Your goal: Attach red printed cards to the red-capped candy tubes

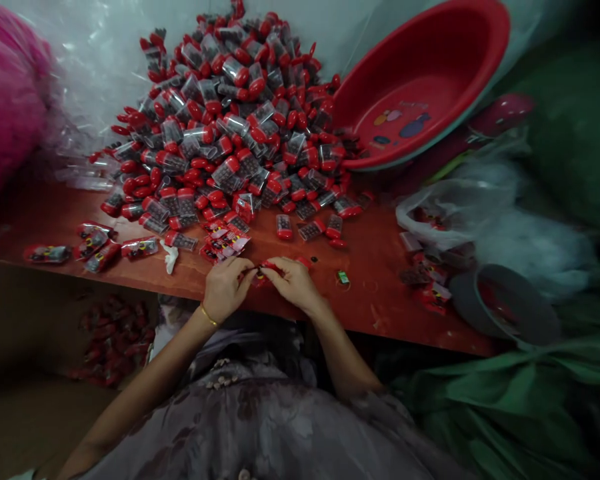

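Both hands meet over the table's front edge. My left hand [226, 287], with a yellow bracelet at the wrist, is closed, its thumb and fingertips pinching a small red printed wrapper [259, 277]. From the other side, my right hand [294, 283] pinches the same wrapper, mostly hidden by the fingers. Just beyond my left hand lies a stack of red and pink printed wrappers [224, 244]. Behind them rises a large pile of clear small containers with red caps and dark contents [230, 170]. A small green piece [343, 277] rests to the right of my right hand.
Several wrapped containers [140, 247] and a crumpled white scrap [169, 256] lie left on the red-brown table [380, 267]. A tilted red basin [430, 73] stands back right. Near a grey bowl [473, 300] sits a clear plastic bag [453, 207]. Below left, a box holds red packets [115, 340].
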Demonstrator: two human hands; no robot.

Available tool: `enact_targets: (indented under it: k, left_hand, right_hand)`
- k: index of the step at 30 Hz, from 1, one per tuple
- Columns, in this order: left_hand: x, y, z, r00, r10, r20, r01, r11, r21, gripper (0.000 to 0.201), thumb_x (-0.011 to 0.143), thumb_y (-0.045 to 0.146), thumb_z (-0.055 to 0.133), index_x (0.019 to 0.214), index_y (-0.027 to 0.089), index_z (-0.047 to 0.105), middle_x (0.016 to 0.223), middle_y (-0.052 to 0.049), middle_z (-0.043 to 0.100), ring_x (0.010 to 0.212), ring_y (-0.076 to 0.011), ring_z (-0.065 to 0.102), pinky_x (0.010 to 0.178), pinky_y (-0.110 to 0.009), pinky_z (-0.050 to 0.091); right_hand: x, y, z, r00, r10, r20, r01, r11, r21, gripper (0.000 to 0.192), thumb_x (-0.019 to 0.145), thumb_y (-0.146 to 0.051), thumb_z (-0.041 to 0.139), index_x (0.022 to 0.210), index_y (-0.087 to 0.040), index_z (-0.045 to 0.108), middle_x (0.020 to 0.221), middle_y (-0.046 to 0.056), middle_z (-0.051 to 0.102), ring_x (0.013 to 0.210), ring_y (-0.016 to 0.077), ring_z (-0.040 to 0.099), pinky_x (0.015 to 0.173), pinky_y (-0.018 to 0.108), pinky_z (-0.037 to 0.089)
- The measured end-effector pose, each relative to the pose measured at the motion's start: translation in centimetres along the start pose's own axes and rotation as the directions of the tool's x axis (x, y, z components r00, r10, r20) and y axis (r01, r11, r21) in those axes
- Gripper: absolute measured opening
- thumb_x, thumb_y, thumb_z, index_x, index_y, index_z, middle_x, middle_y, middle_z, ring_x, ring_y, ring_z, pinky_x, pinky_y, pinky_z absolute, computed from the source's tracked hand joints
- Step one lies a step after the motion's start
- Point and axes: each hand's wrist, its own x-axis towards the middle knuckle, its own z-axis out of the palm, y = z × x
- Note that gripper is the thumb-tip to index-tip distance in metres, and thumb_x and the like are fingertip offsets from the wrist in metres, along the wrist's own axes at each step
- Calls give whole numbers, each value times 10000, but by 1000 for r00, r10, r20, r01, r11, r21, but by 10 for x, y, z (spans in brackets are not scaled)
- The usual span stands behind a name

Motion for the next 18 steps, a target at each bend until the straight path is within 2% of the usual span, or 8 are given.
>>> enact_targets:
  k: [2,4,6,8,10,14,16,18]
  left_hand:
    - [-7,2,-2,987,-156,-43,143,964,-227,279,747,369,641,949,177,636,891,-62,669,769,-171,601,725,-285,454]
    - [-15,6,3,947,-314,66,305,815,-493,398,687,406,688,998,163,638,900,-64,680,713,-160,611,671,-273,472]
    - [-22,13,12,909,-387,157,389,648,-655,380,656,413,705,928,148,672,842,-51,694,690,-152,614,667,-268,480]
    - [-28,19,20,882,-457,118,389,562,-730,329,626,396,727,831,140,700,795,-38,700,707,-148,614,709,-268,481]
    - [-31,24,25,848,-524,78,386,509,-769,288,608,376,745,765,138,710,750,-24,699,696,-137,607,728,-264,477]
    - [-25,25,22,784,-607,129,414,356,-837,287,579,374,771,709,135,682,678,-1,671,611,-97,579,654,-234,471]
    - [-19,24,16,746,-648,155,420,276,-865,315,529,375,797,661,134,643,629,17,641,574,-83,565,618,-222,470]
    - [-14,22,9,717,-677,165,424,236,-874,345,482,366,815,618,131,602,583,35,605,539,-70,548,596,-213,468]
  right_hand:
    - [-8,-6,14,980,111,-167,-68,968,242,188,836,-329,536,841,-220,688,795,21,705,739,167,622,712,300,485]
    - [-16,-13,30,914,268,-305,-117,893,434,166,795,-337,583,819,-219,697,776,6,711,713,164,627,701,302,504]
    - [-23,-20,43,848,391,-357,-140,817,560,151,763,-335,617,786,-211,700,741,-5,710,676,157,623,681,298,514]
    - [-27,-24,52,818,446,-364,-151,776,612,151,756,-334,624,734,-199,688,692,-11,698,633,146,607,645,285,513]
    - [-29,-25,56,814,447,-371,-153,781,605,183,766,-345,611,687,-189,664,643,-14,676,593,135,583,605,270,503]
    - [-32,-23,51,855,377,-355,-144,831,537,283,811,-387,551,623,-189,627,580,-21,622,563,130,550,569,255,476]
    - [-35,-17,41,874,335,-353,-136,864,484,310,856,-384,472,677,-196,641,642,-3,644,619,146,578,623,274,489]
    - [-39,-5,24,872,273,-407,-147,938,315,269,873,-344,436,837,-197,658,798,37,681,727,172,614,717,311,501]
